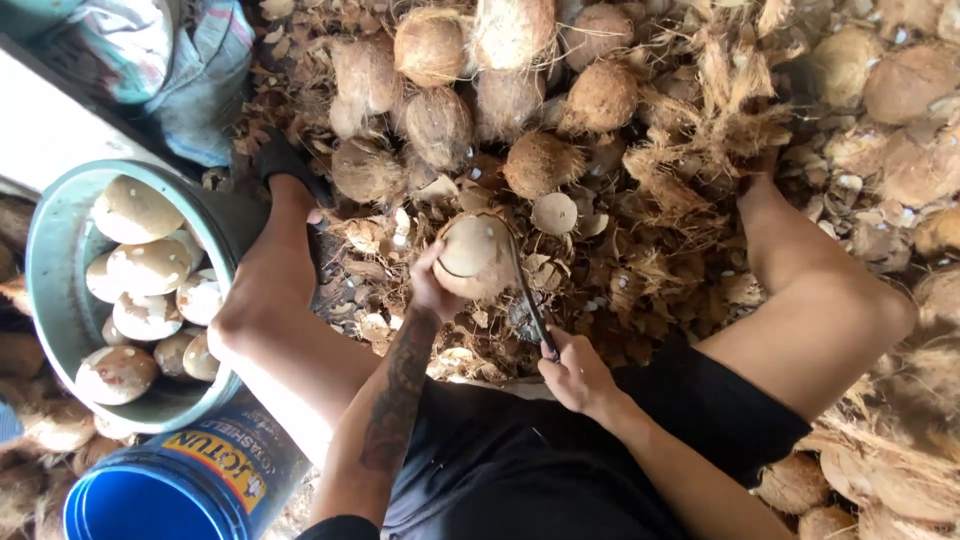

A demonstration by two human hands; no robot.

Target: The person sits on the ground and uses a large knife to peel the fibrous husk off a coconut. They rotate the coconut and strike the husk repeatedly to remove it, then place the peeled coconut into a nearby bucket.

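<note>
Your left hand [432, 290] is wrapped around a round, pale brown coconut [475, 256] that is mostly scraped smooth. You hold it low between your knees, just above the ground. Your right hand [575, 375] is closed tight on the dark handle of a long, thin, curved knife [527, 290]. The blade runs up along the right side of the coconut and touches it. Your two hands are a little apart, one on the nut and one on the knife.

This coconut looks nearly done to me. Most of its skin is bare and light, and only some darker bits show near the edge by the blade.

Some work is finished. The round green plastic tub [50, 250] on your left holds many smooth, pale peeled coconuts [148, 268], and it looks about half full. A blue plastic bucket [170, 495] stands just beside it, near your left leg.

A lot is left, I think. A big pile of hairy brown coconuts [480, 90] lies in front of you, past the one in your hand, and more sit off to the right. Dry brown husk scraps [690, 170] cover the ground all around your feet.
</note>
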